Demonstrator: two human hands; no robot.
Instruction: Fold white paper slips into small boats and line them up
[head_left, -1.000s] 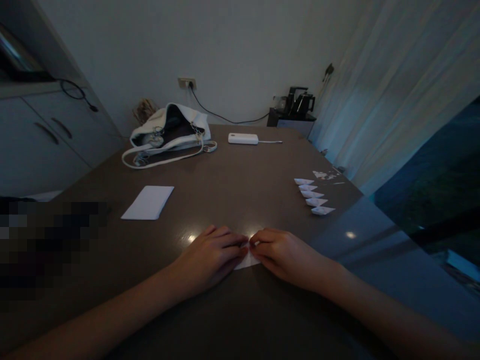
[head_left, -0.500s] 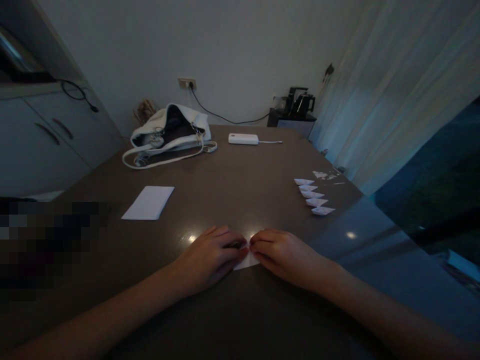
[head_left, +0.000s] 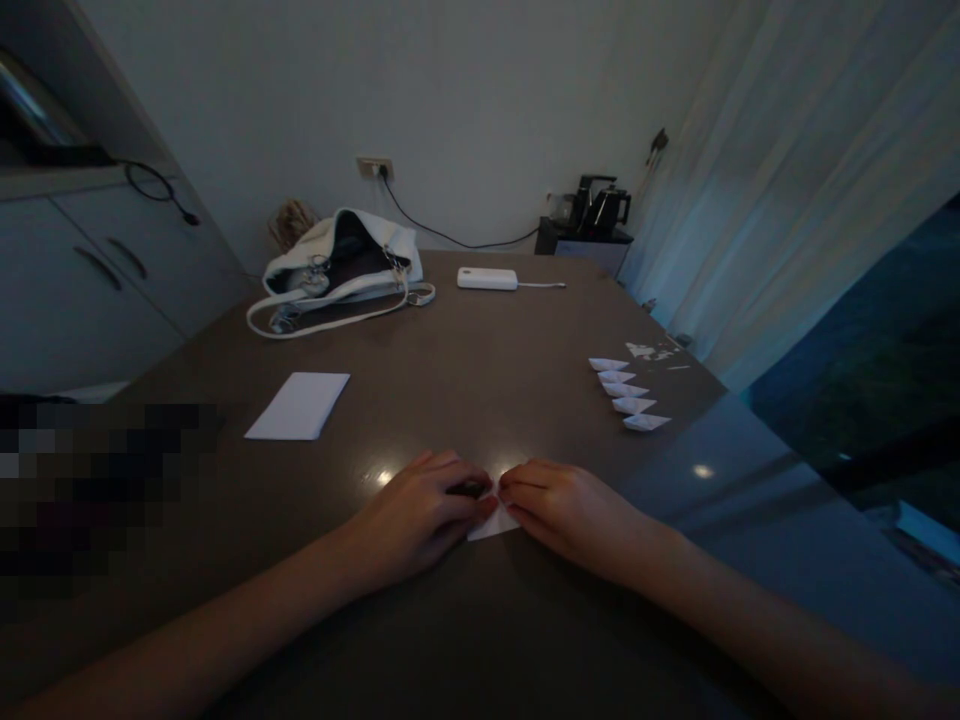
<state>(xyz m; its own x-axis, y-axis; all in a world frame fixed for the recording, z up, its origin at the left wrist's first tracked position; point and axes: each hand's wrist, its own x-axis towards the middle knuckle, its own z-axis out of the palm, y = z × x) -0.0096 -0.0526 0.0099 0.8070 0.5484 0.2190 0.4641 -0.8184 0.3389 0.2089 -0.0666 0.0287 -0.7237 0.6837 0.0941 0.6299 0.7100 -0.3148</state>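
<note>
A small piece of folded white paper (head_left: 495, 525) lies on the table in front of me, mostly covered by my fingers. My left hand (head_left: 435, 505) pinches its left side, thumb and fingers closed. On the other side my right hand (head_left: 562, 510) grips the paper with bent fingers, its tips almost meeting those of the left. Several folded paper boats (head_left: 634, 405) stand in a row to the right. A stack of white paper sheets (head_left: 298, 406) rests on the left.
An open white handbag (head_left: 375, 240) with its strap lies at the back left. Near the far edge is a white power bank (head_left: 487, 279) with a short cable. Paper scraps (head_left: 649, 351) lie beyond the boats. A black kettle (head_left: 609, 208) stands past the table.
</note>
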